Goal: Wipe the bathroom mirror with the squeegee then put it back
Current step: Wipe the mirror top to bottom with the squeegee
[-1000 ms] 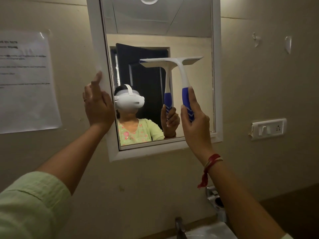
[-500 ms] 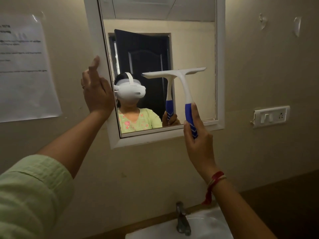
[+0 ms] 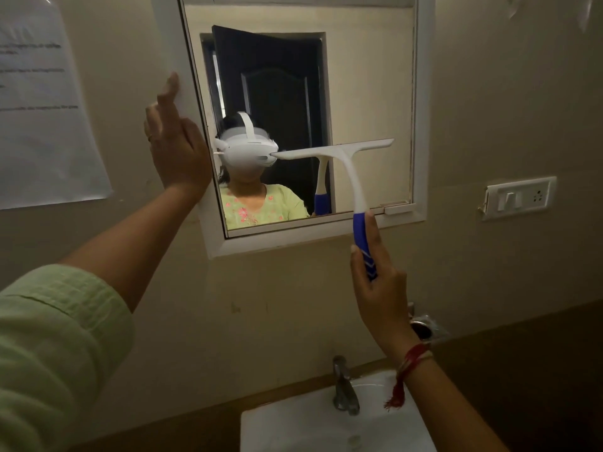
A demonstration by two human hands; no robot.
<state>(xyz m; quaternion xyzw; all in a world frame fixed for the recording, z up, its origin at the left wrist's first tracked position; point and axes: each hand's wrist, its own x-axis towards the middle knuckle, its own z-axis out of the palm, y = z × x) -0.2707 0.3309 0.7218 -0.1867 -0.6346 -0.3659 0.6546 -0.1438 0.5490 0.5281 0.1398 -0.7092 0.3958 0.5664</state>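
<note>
A white-framed mirror (image 3: 365, 76) hangs on the beige wall. My right hand (image 3: 380, 288) grips the blue handle of a white squeegee (image 3: 346, 164), whose blade lies flat against the lower half of the glass, level with the reflected headset. The handle reaches below the mirror's bottom frame. My left hand (image 3: 174, 141) rests flat and open against the mirror's left frame, fingers pointing up. The glass reflects a person in a green top and a dark door.
A white sink (image 3: 293, 425) with a metal tap (image 3: 344, 386) sits below the mirror. A printed paper sheet (image 3: 42, 119) is stuck to the wall at left. A white switch plate (image 3: 520, 197) is at right. A metal fitting (image 3: 425, 326) sits beside my right wrist.
My right hand has drawn the squeegee down the glass from the upper middle to the lower part. My left hand has stayed on the frame.
</note>
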